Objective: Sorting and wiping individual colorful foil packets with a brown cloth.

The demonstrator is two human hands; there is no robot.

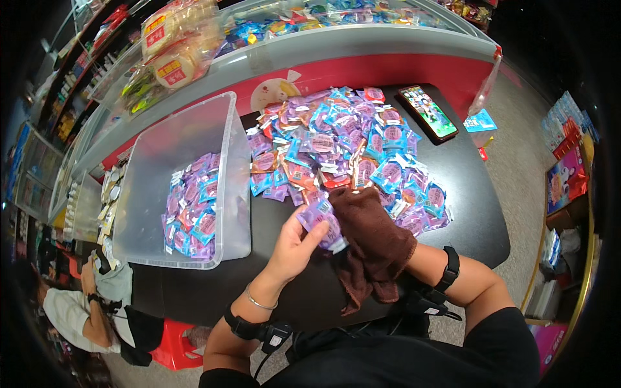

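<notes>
My left hand [296, 242] holds a purple plastic packet [322, 225] between thumb and fingers, just in front of a heap of small packets [335, 131] in purple, blue, orange and red. A brown cloth [373, 237] covers my right hand and hangs down over the black table; its fingers are hidden, so its grip does not show. The cloth lies against the right side of the held packet. To the left, a clear plastic bin [237, 208] rests tilted on its side with its opening towards me, and more purple and blue packets [194, 208] lie inside it.
A phone [429, 112] with its screen lit lies at the table's back right. Behind the black table [470, 194] runs a display freezer [388, 41] with wrapped goods. Another person [77, 315] sits at the lower left near a red stool [177, 344]. Shelved goods [565, 174] stand at right.
</notes>
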